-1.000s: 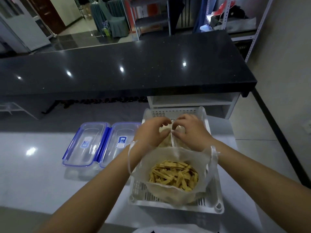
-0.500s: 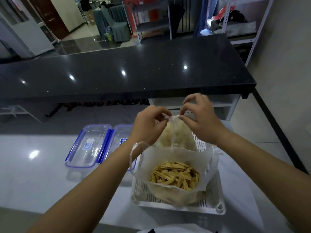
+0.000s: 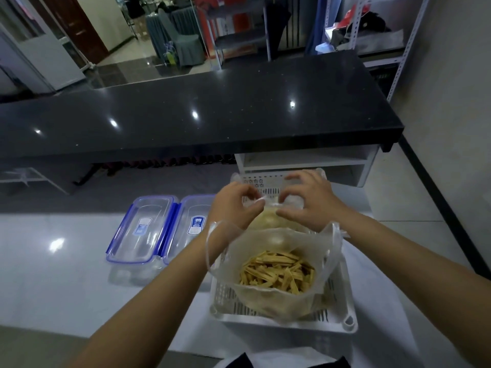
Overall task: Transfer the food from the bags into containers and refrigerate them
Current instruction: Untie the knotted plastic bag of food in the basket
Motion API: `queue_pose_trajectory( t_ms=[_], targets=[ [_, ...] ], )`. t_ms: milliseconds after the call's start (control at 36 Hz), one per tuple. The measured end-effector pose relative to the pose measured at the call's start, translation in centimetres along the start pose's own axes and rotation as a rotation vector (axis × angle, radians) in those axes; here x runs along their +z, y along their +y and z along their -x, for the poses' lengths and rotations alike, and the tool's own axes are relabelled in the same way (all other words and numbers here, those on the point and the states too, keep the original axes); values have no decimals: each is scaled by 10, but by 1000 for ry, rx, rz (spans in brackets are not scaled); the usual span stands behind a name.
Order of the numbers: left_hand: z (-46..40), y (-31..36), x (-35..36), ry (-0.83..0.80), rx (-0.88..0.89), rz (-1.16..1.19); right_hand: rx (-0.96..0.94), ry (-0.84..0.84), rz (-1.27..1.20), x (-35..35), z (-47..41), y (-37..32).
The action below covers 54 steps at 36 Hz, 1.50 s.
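A white slotted basket [image 3: 342, 318] stands on the white counter. In its near half sits an open clear bag of yellow-brown food strips [image 3: 276, 272]. Behind it is a second clear bag with pale yellowish food [image 3: 265, 219], its top gathered between my hands. My left hand [image 3: 233, 205] and my right hand [image 3: 308, 200] both pinch the thin plastic at that bag's top, fingers curled, close together over the far half of the basket. A loose handle of the near bag loops beside my left wrist.
Two clear containers with blue-clipped lids [image 3: 143, 229] [image 3: 191, 224] lie side by side left of the basket. A raised black counter [image 3: 202, 115] runs across behind. A white shelf unit [image 3: 305, 160] sits under its right end. Tiled floor is to the right.
My hands had lifted the far bag's top upward, then dropped lower and spread slightly apart, still pinching the plastic. The near bag and the containers stay put.
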<state>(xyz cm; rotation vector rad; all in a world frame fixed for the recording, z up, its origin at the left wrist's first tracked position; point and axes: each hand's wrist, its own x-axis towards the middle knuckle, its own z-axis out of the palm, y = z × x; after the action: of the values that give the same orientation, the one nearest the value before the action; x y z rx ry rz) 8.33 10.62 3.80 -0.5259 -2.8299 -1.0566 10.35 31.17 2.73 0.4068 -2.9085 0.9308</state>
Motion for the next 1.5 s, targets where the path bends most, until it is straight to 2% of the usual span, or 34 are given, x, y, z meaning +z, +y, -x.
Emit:
queue_pose_trajectory(
  t_ms=[83,194,306,389,444,556,667,750,833,889,1000,1056,1111,1167,1306,1389,1500],
  targets=[
    [-4,7,-2,-53,54,10,-20,-2,106,2,-5,-9],
    [-7,13,-14,178,151,19,-28,-3,46,-15,-5,-15],
    [-10,1,-36,363,13,106,-27,-65,-79,-50,5,-5],
    [-3,-13,-41,357,-77,125,80,-74,-155,-58,16,10],
    [5,-20,-40,332,-94,181,150,17,-241,-52,24,19],
    [11,-26,-43,336,-138,259,162,353,-309,-43,35,26],
    [10,-20,-52,379,-94,104,140,647,-239,-54,31,20],
    [3,-14,-60,442,-46,-7,128,758,-141,-63,24,11],
    [-5,-8,-68,432,-29,89,53,723,-199,-64,20,0],
    [-9,-1,-70,350,-37,251,85,648,-465,-66,18,-11],
    [-16,15,-73,179,-182,797,368,413,-1037,-77,7,-23],
    [-18,20,-76,105,-253,1046,451,286,-1284,-84,3,-20],
    [-22,25,-78,22,-296,1203,474,192,-1512,-95,2,-17],
    [-27,29,-80,-42,-287,1249,425,149,-1654,-109,0,-14],
    [-44,35,-92,-73,-92,1286,233,149,-1697,-135,-11,-9],
    [-52,35,-85,-65,-169,1221,280,144,-1641,-132,-16,-4],
    [-45,32,-60,-155,-317,1104,451,74,-1525,-110,-16,2]
  ],
)
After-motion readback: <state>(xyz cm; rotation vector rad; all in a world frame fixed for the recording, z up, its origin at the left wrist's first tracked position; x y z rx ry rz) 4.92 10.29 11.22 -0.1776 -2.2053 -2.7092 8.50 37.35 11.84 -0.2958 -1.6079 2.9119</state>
